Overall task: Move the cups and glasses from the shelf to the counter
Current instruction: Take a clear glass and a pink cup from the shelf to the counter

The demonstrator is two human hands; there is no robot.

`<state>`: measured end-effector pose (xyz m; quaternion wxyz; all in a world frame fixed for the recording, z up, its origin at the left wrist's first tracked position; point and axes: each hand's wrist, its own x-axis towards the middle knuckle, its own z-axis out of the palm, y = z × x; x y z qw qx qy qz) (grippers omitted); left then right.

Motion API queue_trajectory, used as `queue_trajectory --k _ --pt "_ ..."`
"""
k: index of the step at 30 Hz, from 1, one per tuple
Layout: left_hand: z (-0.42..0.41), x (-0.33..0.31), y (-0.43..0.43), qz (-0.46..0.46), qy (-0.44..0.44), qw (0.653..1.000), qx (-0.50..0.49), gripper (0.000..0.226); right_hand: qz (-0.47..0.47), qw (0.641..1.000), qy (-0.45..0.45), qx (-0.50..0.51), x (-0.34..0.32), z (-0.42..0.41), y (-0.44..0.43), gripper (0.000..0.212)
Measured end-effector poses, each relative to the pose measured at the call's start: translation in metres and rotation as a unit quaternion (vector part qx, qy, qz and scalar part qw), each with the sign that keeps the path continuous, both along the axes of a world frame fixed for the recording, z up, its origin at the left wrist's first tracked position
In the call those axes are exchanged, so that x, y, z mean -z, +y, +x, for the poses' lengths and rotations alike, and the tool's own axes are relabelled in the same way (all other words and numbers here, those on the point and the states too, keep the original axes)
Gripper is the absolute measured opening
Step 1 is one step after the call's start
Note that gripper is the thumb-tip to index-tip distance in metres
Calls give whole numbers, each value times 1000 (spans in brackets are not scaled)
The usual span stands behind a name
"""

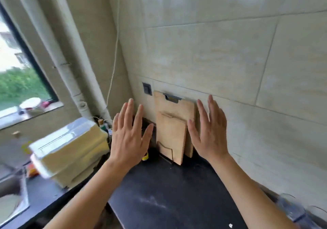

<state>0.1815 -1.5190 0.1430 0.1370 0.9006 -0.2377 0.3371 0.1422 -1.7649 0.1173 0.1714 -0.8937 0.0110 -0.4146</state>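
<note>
My left hand (128, 136) and my right hand (208, 131) are both raised in front of me, palms forward and fingers spread, holding nothing. They hover above the black counter (168, 193), on either side of two wooden cutting boards (174, 127) that lean on the tiled wall. At the bottom right corner, clear glasses (292, 209) stand on the counter, blurred and partly cut off by the frame edge. No shelf is in view.
A cream-coloured appliance (70, 150) sits on the counter to the left, next to small bottles (103, 125). A steel sink (12, 198) lies at the bottom left below a window (16, 64). A wall socket (147, 88) is above the boards.
</note>
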Motion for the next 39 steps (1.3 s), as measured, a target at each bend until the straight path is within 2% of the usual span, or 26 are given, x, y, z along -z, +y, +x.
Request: queue_trajectory --k 4,9,16,21,27,32,39 --pt "-2 -17 151 -9 -31 996 -79 63 -22 996 -11 -91 -16 41 134 65" --pt "-30 -23 364 -19 -35 978 -204 64 -49 979 -24 -197 -23 76 350 67" --pt "-102 -47 617 -9 -15 924 -382 63 -53 922 -36 -383 -44 83 660 67" --pt "-151 -48 734 -10 -18 877 -480 66 -52 875 -25 -482 -45 68 824 65" --pt "-185 -28 839 -20 13 813 -582 65 -77 813 -11 -577 -28 64 971 62" --pt "-175 -23 923 -8 12 773 -634 65 -85 783 -2 -616 -21 89 1079 66" --pt "-145 -38 1031 -25 6 729 -684 64 -64 745 23 -664 -43 132 1217 68"
